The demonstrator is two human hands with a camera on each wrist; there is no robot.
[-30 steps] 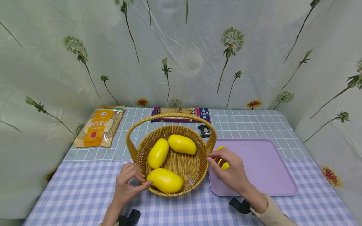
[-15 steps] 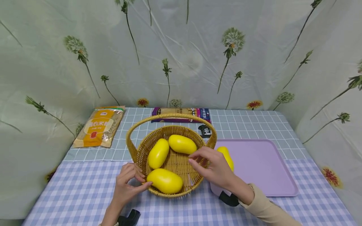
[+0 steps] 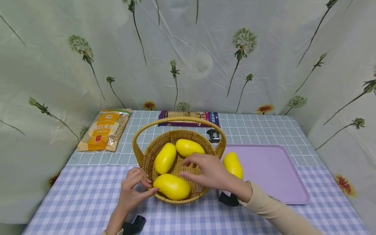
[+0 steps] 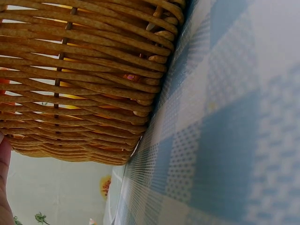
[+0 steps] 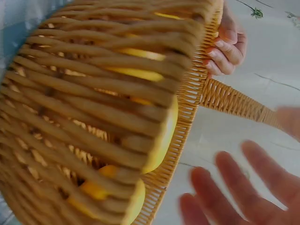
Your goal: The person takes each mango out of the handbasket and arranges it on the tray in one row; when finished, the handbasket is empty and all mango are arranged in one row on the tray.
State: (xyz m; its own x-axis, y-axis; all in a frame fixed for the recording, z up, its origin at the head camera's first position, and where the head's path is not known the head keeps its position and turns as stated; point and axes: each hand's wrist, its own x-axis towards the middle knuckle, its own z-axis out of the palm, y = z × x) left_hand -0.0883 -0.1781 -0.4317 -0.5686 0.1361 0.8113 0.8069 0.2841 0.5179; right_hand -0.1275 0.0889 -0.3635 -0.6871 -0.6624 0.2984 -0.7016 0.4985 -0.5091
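Note:
A brown wicker basket [image 3: 211, 176] with a tall arched handle stands in the middle of the head view, with 3 yellow mangoes [image 3: 172, 187] lying inside. My left hand [image 3: 133, 186] pinches its rim at the front left, thumb close to the nearest mango. My right hand [image 3: 205, 169] reaches over the basket's right side, fingers spread and loosely bent, holding nothing. In the right wrist view its fingers [image 5: 220, 187] show apart beside the basket's rim. Another yellow mango [image 3: 233, 164] lies on the left part of a purple tray [image 3: 270, 173], partly covered by my right forearm.
An orange and clear food bag [image 3: 104, 130] lies at the back left. Behind the basket is a purple noodle packet [image 3: 188, 118], with a small black packet [image 3: 213, 135] to its right. A flowered curtain [image 3: 202, 65] hangs at the table's back.
My right hand has moved left from beside the tray to over the basket, uncovering the mango on the tray. My left hand has stayed on the rim.

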